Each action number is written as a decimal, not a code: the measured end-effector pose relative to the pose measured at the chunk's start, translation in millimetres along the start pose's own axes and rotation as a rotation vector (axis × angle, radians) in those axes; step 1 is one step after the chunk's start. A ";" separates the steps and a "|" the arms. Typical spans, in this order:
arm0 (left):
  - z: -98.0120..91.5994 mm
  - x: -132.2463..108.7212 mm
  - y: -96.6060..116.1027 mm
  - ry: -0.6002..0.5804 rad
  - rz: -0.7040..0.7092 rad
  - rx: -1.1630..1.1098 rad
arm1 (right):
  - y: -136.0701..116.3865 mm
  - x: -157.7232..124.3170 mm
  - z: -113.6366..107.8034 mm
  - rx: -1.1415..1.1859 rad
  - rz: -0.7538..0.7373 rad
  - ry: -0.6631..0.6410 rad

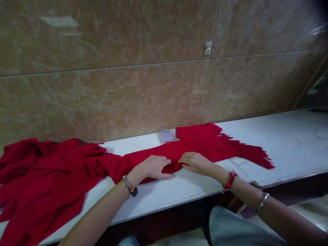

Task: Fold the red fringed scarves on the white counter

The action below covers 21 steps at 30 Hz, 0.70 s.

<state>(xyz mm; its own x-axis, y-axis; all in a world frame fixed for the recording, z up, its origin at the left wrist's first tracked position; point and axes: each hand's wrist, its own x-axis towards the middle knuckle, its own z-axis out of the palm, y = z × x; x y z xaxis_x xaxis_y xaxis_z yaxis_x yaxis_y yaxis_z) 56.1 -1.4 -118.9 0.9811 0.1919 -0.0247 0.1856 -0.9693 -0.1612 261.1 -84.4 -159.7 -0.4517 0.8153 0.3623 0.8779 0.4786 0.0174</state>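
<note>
A long red scarf (205, 145) lies along the white tabletop, its fringed end spread out to the right. My left hand (155, 167) rests on the scarf's middle with thumb and forefinger apart, the thumb near the front edge. Just to the right, my right hand (193, 163) has its fingers curled together on the front edge of the same scarf. The far left of the table holds a rumpled heap of red cloth (48, 177), which runs up to the flatter part. Behind the scarf is a small pale, blurred rectangular item (167, 136).
A brown marble-tiled wall (128, 95) rises directly behind the white table (287, 143). A small white cat-shaped piece (208, 48) is fixed to it. Below the table's front edge, pale blue trouser legs (235, 225) show. Something dark stands at the far right end.
</note>
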 end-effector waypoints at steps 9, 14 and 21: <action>5.7 -9.1 1.5 0.091 -0.070 0.004 | 10.8 -2.6 17.1 0.158 -0.017 0.289; 1.8 -10.8 3.5 0.111 -0.117 0.027 | 11.2 -4.8 17.2 0.201 -0.001 0.315; 7.9 -9.5 -1.1 0.103 -0.105 -0.006 | -1.8 -0.7 11.7 0.049 -0.078 0.217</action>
<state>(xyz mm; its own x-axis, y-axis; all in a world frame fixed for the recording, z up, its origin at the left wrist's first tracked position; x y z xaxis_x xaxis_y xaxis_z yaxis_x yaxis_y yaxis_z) 46.1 -0.9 -126.2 0.9566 0.2760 0.0939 0.2877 -0.9457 -0.1511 258.0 -82.0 -170.9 -0.4686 0.6884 0.5536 0.8305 0.5569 0.0104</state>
